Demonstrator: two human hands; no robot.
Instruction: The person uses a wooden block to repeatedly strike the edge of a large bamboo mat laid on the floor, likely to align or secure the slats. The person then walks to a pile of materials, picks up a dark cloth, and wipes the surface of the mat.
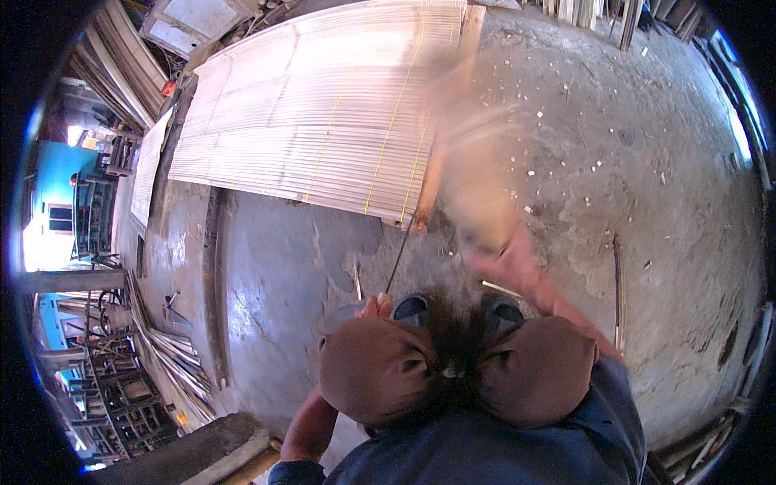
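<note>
A wide mat of pale, narrow slats (299, 121) lies ahead of me, with yellow cords (391, 129) running across the slats. A brown wooden bar (431, 191) runs along its right edge. My left hand (374, 305), partly hidden by my knee, is closed on the near end of a thin dark rod (399, 259). That rod reaches to the mat's near right corner. My right hand (511, 260), smeared by motion, is closed round a long tan piece (478, 182), perhaps wooden. The piece is too blurred to name; its far end overlaps the mat's right edge in view.
Small pale chips (531, 172) are scattered over the concrete floor at right, near a dark stick (618, 283). A long dark beam (213, 283) lies at left, beside bundled wooden strips (174, 360). My sandalled feet (412, 309) are below the mat.
</note>
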